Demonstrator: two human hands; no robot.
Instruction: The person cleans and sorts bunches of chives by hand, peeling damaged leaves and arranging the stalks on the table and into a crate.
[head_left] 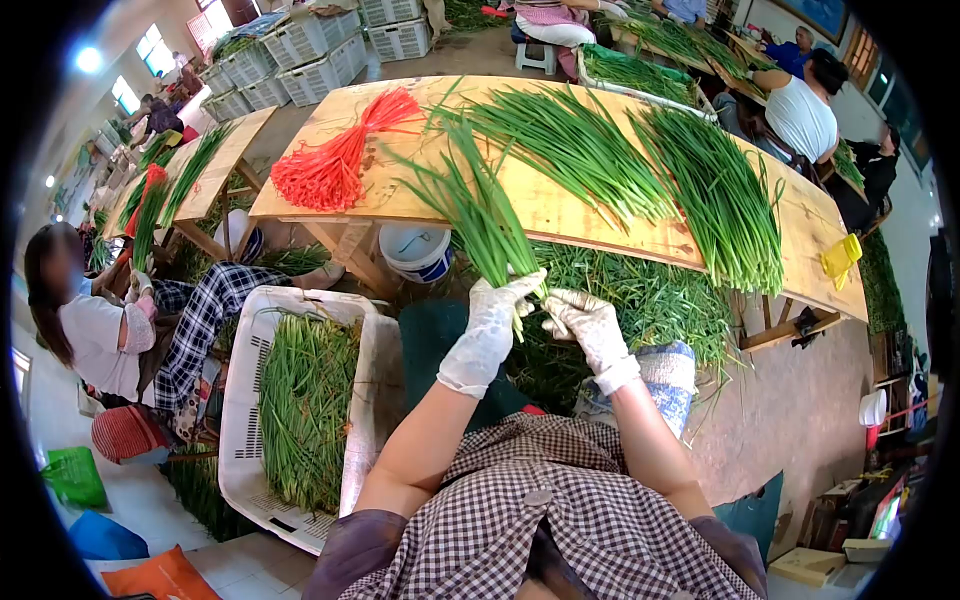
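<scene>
My left hand (497,318), in a white glove, is wrapped round the lower stems of a bunch of garlic chives (480,215). Its leaves fan away from me over the table edge, and a few pale stem ends poke out below the fingers. My right hand (588,326), gloved too, is close beside it with fingers pinched at the stem ends; what they grip is too small to make out. On the wooden table (400,165) lie a pile of red ties (325,170), a loose spread of chives (580,145) and a thicker pile of chives (725,200).
A white crate (365,390) of chives stands at my left. Under the table are a white bucket (415,250) and heaped green leaves (640,295). A yellow object (842,257) sits at the table's right end. A seated co-worker (110,330) handles chives on the left.
</scene>
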